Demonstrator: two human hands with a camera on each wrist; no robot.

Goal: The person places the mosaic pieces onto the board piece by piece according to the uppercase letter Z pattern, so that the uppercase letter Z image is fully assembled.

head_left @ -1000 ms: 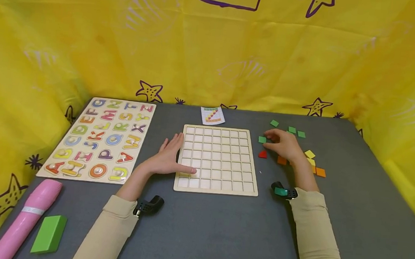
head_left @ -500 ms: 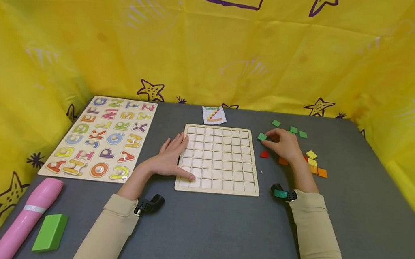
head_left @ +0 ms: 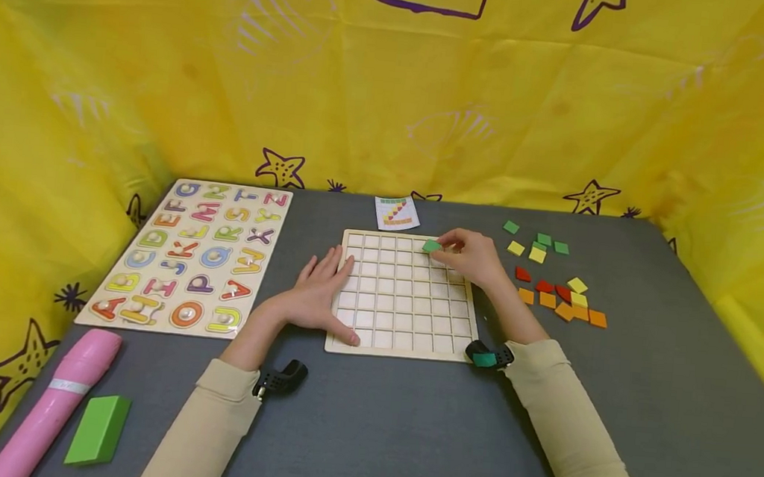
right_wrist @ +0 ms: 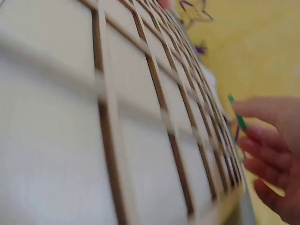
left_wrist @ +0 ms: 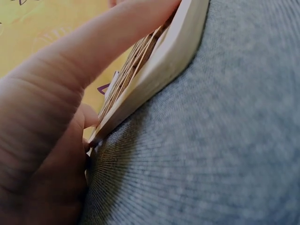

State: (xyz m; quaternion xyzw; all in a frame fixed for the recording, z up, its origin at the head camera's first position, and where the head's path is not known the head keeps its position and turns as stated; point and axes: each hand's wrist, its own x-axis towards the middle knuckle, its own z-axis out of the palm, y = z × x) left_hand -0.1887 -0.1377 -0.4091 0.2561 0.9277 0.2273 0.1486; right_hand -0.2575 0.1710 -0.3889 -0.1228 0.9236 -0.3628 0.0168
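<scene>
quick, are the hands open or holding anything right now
Left hand: open, fingers spread, at the left edge of the grid board.
Right hand: closed, holding a green tile between thumb and fingers.

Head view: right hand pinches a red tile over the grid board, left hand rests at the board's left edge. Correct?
Colour's wrong: the tile in the right hand is green, as the head view shows. The grid board and left hand are as you say.
</scene>
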